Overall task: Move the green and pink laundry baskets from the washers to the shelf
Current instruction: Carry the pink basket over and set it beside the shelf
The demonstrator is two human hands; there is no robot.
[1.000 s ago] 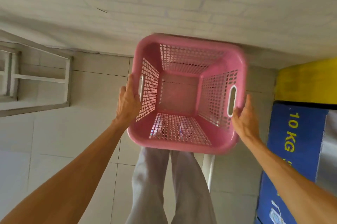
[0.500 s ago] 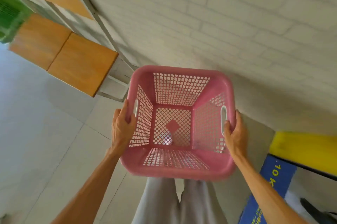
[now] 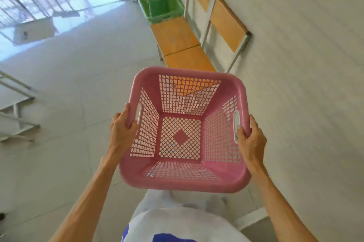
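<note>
Both hands clamp the pink basket [image 3: 184, 129] by its side handles, the left hand [image 3: 122, 128] on the left rim and the right hand [image 3: 251, 139] on the right, holding it empty in front of the body above the floor [image 3: 78, 88]. Since half a second ago the view has swung along the wall [image 3: 295, 44]: the yellow and blue washer has left the frame, and the wooden bench [image 3: 177, 37] now lies straight ahead. The green basket [image 3: 161, 5], before only a blur at the edge, now sits in full view at the bench's far end.
</note>
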